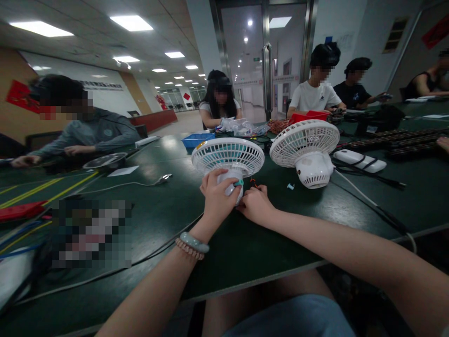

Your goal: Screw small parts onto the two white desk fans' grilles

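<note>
A white electric fan (228,157) lies tipped on the green table in front of me, its grille facing up and away. My left hand (219,192) wraps round the fan's rear housing, thumb toward the right. By that thumb sits a small teal part (239,183), touching the housing. My right hand (257,203) is closed at the housing's lower right side, with the fingertips partly hidden. Just above its knuckles shows a thin orange and black piece (254,182); whether the hand holds it I cannot tell.
A second white fan (314,154) stands right, beside a small pale blue piece (291,186). Beyond are a blue tray (198,139), plastic bags (242,126) and a white oblong device (361,160). Cables (140,257) run along the left. Several people sit around the table.
</note>
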The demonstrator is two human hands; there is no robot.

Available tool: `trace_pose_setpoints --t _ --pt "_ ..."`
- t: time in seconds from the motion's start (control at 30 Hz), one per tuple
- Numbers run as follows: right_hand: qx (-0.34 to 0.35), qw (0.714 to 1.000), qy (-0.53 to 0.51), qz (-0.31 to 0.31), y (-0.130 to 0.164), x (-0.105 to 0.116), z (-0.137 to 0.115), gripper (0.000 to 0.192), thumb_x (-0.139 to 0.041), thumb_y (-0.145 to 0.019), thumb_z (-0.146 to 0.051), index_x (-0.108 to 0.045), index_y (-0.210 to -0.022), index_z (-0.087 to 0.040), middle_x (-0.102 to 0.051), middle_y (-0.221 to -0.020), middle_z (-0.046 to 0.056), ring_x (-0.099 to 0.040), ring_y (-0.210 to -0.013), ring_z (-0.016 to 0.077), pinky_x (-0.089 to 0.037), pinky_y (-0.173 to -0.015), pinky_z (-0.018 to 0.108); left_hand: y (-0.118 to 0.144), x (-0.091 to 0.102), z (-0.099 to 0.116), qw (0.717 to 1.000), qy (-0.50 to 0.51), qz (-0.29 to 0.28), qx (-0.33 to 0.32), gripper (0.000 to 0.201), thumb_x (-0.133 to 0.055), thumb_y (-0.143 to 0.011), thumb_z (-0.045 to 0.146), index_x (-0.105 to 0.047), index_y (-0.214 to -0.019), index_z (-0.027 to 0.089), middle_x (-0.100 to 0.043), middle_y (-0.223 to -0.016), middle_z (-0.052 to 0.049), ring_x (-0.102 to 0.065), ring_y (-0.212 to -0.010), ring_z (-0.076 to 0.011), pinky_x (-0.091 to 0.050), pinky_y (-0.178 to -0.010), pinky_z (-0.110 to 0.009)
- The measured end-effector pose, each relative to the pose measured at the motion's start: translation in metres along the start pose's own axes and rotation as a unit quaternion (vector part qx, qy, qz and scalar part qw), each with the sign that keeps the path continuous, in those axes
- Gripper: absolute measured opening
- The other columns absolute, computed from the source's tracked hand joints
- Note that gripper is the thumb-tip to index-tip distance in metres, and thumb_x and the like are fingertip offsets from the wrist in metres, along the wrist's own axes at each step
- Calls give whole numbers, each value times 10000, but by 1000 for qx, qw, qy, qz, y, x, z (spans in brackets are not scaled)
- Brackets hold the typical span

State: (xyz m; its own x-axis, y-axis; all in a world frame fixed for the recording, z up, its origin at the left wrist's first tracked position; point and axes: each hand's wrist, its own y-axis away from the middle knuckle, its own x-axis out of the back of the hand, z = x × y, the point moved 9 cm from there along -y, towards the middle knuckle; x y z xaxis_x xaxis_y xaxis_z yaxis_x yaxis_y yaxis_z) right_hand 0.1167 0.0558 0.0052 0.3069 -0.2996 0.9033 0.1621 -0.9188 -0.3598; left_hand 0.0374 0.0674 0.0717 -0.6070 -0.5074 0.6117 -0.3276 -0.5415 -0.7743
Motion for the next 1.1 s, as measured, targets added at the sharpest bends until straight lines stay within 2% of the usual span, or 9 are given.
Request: trace_pose_setpoints --t 0.13,0.27,0.57,0.7,0.83,0.97,1.1 --pt "2 1000 -8 -15 0 0 1 198 -513 -780 -296 -663 -768 -167 -661 -874 71 -535 -895 222 -245 -796 401 0 -1 0 1000 1 -6 -1 133 -634 -690 292 -681 -814 276 -513 -1141 -25 -384 -1120 -258 -318 -922 -430" --pt "32 999 3 -37 -2 1 -2 185 -519 -767 -285 -651 -755 -155 -654 -852 68 -543 -871 221 -255 -781 389 0 -1 -1 1000 3 -9 -1 131 -630 -692 295 -679 -811 269 -508 -1141 -29 -387 -1112 -259 -323 -923 -433" --pt "193 977 11 -87 4 9 -15 164 -543 -806 -259 -640 -835 -129 -618 -916 91 -538 -933 206 -293 -787 338 -1 -1 0 1000 2 -15 -3 140 -627 -697 308 -681 -821 270 -513 -1134 -28 -394 -1111 -253 -324 -931 -427" --pt "216 975 -18 -46 5 23 -13 128 -527 -828 -210 -596 -876 -114 -613 -918 95 -555 -883 174 -353 -770 293 -1 -2 -1 1000 7 -17 0 146 -633 -692 313 -683 -823 274 -510 -1138 -28 -388 -1119 -259 -328 -926 -434" --pt "187 982 -11 -8 6 41 -1 138 -470 -869 -227 -556 -880 -120 -606 -852 85 -555 -804 157 -376 -734 277 -1 -2 -2 1000 10 -23 3 151 -635 -691 310 -684 -829 272 -505 -1140 -31 -388 -1115 -259 -333 -920 -433" --pt "181 982 12 57 9 61 7 148 -431 -884 -221 -544 -871 -127 -587 -806 70 -534 -756 149 -375 -707 273 -1 -2 -2 1000 14 -23 -1 156 -631 -698 309 -682 -841 276 -500 -1143 -29 -381 -1121 -255 -329 -927 -429" --pt "185 975 -19 117 12 72 10 181 -403 -887 -210 -558 -836 -131 -573 -782 58 -522 -749 145 -397 -711 269 -1 -2 -1 1000 13 -20 -7 157 -626 -707 315 -682 -850 282 -498 -1149 -26 -380 -1125 -250 -322 -937 -427"
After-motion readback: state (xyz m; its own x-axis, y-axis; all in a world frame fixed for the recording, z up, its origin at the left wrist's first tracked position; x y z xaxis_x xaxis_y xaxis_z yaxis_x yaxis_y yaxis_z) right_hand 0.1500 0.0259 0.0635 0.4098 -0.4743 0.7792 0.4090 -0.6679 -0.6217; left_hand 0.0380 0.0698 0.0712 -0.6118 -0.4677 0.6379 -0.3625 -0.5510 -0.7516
